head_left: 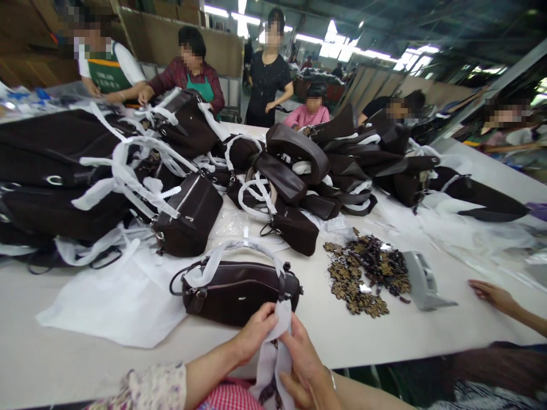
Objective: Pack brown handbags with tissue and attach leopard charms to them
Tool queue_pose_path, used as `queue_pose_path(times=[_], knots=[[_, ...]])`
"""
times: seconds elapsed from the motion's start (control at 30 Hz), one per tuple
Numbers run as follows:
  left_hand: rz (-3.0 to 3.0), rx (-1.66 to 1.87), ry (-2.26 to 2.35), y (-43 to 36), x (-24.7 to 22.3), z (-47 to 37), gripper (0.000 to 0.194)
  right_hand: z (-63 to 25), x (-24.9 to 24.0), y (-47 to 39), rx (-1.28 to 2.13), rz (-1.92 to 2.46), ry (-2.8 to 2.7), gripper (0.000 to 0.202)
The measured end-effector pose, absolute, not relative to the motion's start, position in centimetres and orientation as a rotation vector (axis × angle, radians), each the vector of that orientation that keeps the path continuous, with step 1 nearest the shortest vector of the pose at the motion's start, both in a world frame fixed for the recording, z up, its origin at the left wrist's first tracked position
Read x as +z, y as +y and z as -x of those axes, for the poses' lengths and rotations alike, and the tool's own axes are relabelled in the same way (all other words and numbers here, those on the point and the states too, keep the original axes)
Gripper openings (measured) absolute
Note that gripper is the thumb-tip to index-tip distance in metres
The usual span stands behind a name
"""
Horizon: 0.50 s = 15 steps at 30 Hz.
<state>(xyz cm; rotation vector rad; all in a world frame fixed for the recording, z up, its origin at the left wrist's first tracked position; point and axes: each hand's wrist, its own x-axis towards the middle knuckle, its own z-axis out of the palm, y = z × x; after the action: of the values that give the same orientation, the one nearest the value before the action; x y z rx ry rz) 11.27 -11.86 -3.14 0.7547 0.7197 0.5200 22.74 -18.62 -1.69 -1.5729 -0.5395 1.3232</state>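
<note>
From where I stand, the dark handbag (241, 289) lies at the lower centre of the frame, just beyond both hands, its wrapped handle (245, 245) arched over the top. The left hand (258, 332) pinches a white strip (282, 322) between closed thumb and fingers; the right hand (302, 356) curls closed around the strip's other side, slightly lower. The strip hangs from the bag's right end towards the bottom of the frame. Whether the left fingertips touch the bag I can't tell.

The worktop (363, 339) edge runs along the lower frame, close to the wrists. Bare surface opens right of the hands, below a heap of charms (363, 273) and a grey tape dispenser (423, 282); a co-worker's hand (491, 296) rests at far right. Left, a white sheet (122, 302) spreads out; behind, piled bags (188, 213) close off the middle. Lettering on a green apron (103, 75), upper left, is too blurred to read.
</note>
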Motion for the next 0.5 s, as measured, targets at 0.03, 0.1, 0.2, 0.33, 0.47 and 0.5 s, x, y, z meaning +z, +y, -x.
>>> queue_pose_path(times=[0.03, 0.1, 0.2, 0.33, 0.47, 0.5], knots=[[-0.768, 0.503, 0.72, -11.8, -3.2, -11.1, 0.041, -22.7, -1.8, -18.7, 1.32, 1.58, -0.554, 0.051], [-0.811, 0.458, 0.715, -11.4, -3.2, -10.8, 0.039, -22.6, -2.1, -18.8, 1.327, 1.584, -0.592, 0.051], [-0.898, 0.41, 0.714, -11.0, -3.1, -10.5, 0.038, -22.6, -2.4, -18.8, 1.308, 1.615, -0.632, 0.05], [-0.902, 0.415, 0.698, -11.4, -2.7, -11.4, 0.038, -22.2, -2.5, -19.1, 1.199, 1.68, -0.648, 0.043], [-0.874, 0.463, 0.746, -12.1, -2.3, -13.0, 0.04, -20.4, -1.7, -19.5, 1.198, 1.746, -0.544, 0.048], [-0.829, 0.475, 0.774, -12.3, -2.2, -13.4, 0.042, -20.1, -1.4, -19.6, 1.245, 1.745, -0.491, 0.051]])
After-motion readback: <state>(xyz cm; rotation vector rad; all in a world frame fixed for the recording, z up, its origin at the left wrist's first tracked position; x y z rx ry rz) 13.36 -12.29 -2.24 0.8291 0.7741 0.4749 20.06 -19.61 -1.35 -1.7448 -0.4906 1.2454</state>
